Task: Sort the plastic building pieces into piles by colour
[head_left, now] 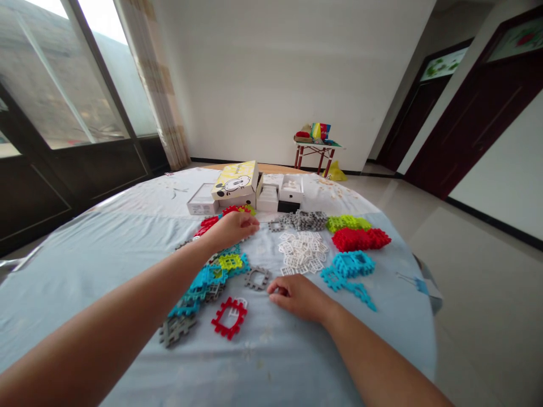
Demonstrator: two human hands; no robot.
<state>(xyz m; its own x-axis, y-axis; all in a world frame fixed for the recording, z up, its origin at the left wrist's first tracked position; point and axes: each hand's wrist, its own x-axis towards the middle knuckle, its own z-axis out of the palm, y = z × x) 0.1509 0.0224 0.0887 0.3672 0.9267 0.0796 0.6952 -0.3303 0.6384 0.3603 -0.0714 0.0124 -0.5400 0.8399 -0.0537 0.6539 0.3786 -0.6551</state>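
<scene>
Over the mixed pile of blue, grey, green and red interlocking plastic building pieces (207, 277) reaches my left hand (233, 229). Its fingers are pinched together near the red pieces at the back; whatever lies between the tips is too small to make out. My right hand (299, 295) rests on the cloth with its fingers curled closed and nothing visible in them. Just left of its fingertips lies a grey frame piece (257, 278), and I cannot tell whether they touch. A red frame piece (218, 327) lies nearer me, with a white window-like piece (233, 311) inside its opening.
Sorted heaps stand right of centre: white window pieces (301, 251), grey (311, 220), green (348, 223), red (360, 239) and blue pieces (354, 263). Behind them are a yellow-and-white box (235, 180) and several white boxes (203, 200). A small side table (318, 144) stands by the wall.
</scene>
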